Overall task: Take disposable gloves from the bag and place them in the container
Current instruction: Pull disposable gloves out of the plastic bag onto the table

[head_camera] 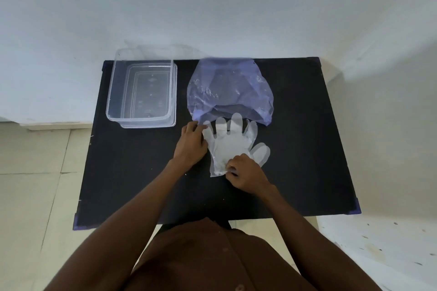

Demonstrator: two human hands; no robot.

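A clear disposable glove lies flat on the black table, its fingers pointing at the mouth of a translucent purple bag. My left hand pinches the bag's lower left edge, beside the glove's outer finger. My right hand pinches the glove's cuff at its near end. A clear rectangular container stands at the table's far left, and nothing shows inside it. What the bag holds is hard to make out.
The table backs onto a white wall. Pale floor tiles lie to the left, and a white speckled surface sits at the lower right. The container rests on what looks like its clear lid.
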